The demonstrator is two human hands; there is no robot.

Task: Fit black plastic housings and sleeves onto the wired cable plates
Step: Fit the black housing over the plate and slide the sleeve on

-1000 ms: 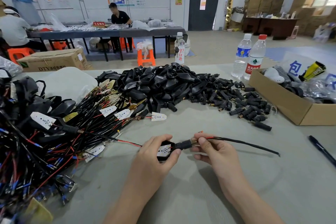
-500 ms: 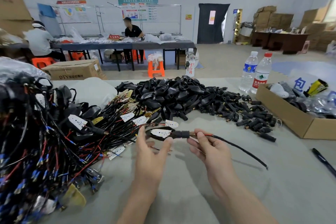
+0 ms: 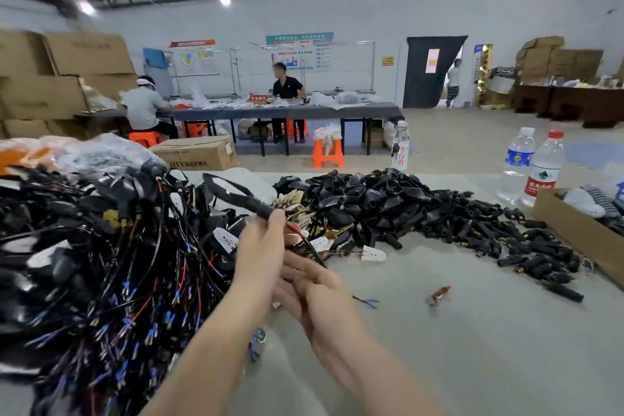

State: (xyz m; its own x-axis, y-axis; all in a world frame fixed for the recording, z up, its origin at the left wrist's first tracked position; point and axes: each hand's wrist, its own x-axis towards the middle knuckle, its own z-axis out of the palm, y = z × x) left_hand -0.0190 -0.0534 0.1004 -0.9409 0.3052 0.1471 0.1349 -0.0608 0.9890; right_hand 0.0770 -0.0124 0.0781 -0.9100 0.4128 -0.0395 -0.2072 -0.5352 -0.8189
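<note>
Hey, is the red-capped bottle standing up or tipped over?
Upright: the red-capped bottle stands cap up on the table, beside the blue-labelled bottle.

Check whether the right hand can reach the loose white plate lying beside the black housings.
Probably yes: the white plate lies on the table just beyond the right hand, with nothing between them, though a cable crosses that hand.

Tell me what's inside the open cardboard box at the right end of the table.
Inside the cardboard box, a white fabric-like lump and a striped cloth show. Its near wall hides the bottom, and the frame edge cuts off the rest.
</note>
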